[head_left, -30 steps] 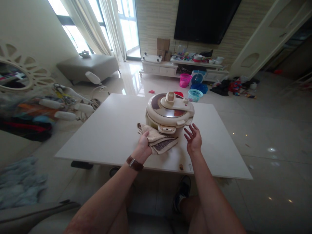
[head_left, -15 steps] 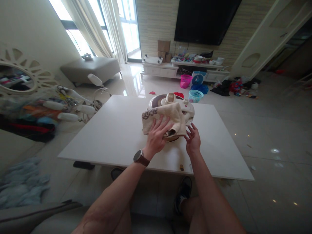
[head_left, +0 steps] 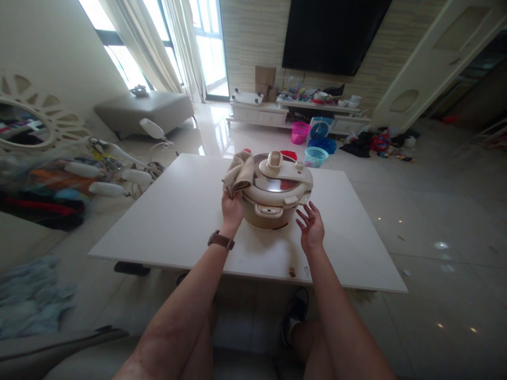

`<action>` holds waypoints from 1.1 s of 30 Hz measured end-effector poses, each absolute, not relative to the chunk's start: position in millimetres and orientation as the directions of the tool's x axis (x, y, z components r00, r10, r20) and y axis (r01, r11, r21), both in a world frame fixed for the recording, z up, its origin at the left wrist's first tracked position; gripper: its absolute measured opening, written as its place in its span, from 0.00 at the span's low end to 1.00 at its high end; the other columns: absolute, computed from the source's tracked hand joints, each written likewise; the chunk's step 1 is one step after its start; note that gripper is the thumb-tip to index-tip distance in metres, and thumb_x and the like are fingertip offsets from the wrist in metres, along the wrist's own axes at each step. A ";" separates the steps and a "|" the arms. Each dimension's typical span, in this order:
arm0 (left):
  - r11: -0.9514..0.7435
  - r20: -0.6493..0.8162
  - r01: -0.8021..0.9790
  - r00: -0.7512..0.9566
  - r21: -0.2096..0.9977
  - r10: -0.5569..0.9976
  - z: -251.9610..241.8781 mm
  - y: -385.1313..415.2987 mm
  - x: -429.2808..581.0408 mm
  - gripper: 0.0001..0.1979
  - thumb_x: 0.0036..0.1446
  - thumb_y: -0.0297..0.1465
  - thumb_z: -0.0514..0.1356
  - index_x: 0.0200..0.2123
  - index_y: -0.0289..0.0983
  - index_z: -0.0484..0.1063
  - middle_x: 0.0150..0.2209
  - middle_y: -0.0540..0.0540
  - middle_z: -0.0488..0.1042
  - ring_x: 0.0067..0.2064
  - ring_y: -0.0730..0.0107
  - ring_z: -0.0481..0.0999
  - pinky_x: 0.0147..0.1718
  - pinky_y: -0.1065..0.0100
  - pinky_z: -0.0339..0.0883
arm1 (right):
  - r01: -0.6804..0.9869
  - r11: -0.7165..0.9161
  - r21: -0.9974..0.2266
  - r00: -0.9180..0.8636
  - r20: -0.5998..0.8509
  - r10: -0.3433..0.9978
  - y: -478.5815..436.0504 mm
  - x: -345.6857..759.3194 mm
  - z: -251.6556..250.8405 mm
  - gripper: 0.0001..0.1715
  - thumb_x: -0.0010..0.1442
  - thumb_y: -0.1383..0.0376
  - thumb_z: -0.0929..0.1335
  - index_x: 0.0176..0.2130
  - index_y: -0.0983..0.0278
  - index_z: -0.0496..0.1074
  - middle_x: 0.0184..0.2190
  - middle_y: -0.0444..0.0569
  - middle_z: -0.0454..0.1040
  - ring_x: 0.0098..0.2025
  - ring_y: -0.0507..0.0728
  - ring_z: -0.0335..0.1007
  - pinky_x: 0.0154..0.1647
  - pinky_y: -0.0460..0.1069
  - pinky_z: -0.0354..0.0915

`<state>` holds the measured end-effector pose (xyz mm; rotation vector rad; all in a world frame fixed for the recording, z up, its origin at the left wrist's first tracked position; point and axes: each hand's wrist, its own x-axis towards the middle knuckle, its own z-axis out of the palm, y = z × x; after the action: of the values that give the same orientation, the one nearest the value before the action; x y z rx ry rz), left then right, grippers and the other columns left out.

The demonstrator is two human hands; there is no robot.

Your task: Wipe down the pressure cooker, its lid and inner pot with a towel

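Nearest the camera, both bare forearms reach out over the knees, and a dark shoe [head_left: 291, 322] rests on the tiled floor below. The left hand [head_left: 232, 207], a brown watch [head_left: 221, 240] on its wrist, is clenched around the lower end of a beige cloth [head_left: 238, 174] and presses it up against the left side of the cooker [head_left: 273, 211]. The right hand [head_left: 312, 228] is released, with its fingers spread, just beside the cooker's front right and not clearly touching it.

The cooker stands near the middle of the white surface [head_left: 186, 211]. Its lid [head_left: 277, 183] is shut, so what is inside is hidden. Judging by where the cloth lies, the wiping looks partway done. The left flank is under the cloth, while the lid top, front latch and right side are bare.

Beyond the surface, a teal basket [head_left: 317, 156] and a pink basket [head_left: 300, 131] sit on the floor, and their contents are too small to tell. A cluttered low cabinet [head_left: 257, 112] stands under a dark television [head_left: 336, 31].
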<state>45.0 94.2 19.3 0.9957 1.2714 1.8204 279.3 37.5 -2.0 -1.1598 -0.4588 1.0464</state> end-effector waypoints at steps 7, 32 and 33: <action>-0.242 0.151 -0.103 -0.538 0.965 0.829 1.9 98.5 47.3 0.19 0.67 0.33 0.64 0.59 0.40 0.77 0.62 0.41 0.79 0.68 0.55 0.74 0.73 0.56 0.60 | -0.420 0.027 -0.907 0.463 -0.188 0.866 38.2 277.0 -2.7 0.32 0.56 0.48 0.69 0.58 0.51 0.76 0.63 0.47 0.77 0.57 0.61 0.78 0.46 0.51 0.68; -0.045 -0.164 -0.364 -0.524 0.930 0.836 -12.0 109.1 41.8 0.20 0.65 0.31 0.65 0.60 0.38 0.76 0.61 0.39 0.80 0.64 0.55 0.79 0.68 0.53 0.68 | -0.446 0.007 -0.895 0.458 -0.221 0.861 37.4 276.0 0.3 0.31 0.55 0.50 0.69 0.57 0.51 0.76 0.63 0.47 0.78 0.56 0.60 0.79 0.44 0.50 0.67; -0.006 -0.235 -0.419 -0.521 0.908 0.821 -16.3 109.6 42.8 0.20 0.66 0.30 0.64 0.60 0.38 0.75 0.62 0.39 0.80 0.64 0.57 0.79 0.68 0.54 0.69 | -0.447 0.008 -0.895 0.459 -0.221 0.861 37.6 275.1 1.2 0.31 0.55 0.50 0.69 0.57 0.51 0.76 0.63 0.47 0.78 0.55 0.60 0.80 0.43 0.50 0.67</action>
<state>42.8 109.6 -16.3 0.4590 1.3341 1.6906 275.1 37.6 1.2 -1.1568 -0.4506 1.0771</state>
